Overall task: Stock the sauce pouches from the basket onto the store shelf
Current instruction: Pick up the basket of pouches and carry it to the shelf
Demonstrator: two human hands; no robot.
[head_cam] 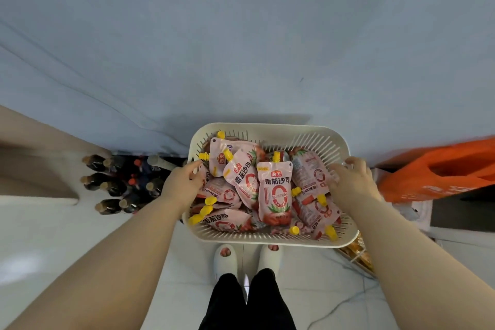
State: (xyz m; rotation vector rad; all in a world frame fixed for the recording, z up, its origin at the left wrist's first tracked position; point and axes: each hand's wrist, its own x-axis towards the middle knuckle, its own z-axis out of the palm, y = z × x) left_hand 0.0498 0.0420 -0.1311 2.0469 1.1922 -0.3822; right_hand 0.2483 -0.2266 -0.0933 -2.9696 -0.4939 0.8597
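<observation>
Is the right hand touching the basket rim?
Touching. The head view shows the right hand with its fingers curled over the right rim of the basket, with no gap between them.

Readable print: Chinese product labels only

The upright pouch (276, 193) in the basket (270, 128) carries the red brand mark 海天, under it 番茄沙司 and a big red "0". The same 番茄沙司 stands on the tilted pouch (242, 178) and the lying pouch (223, 220) — the smaller print is too fine to read.
</observation>
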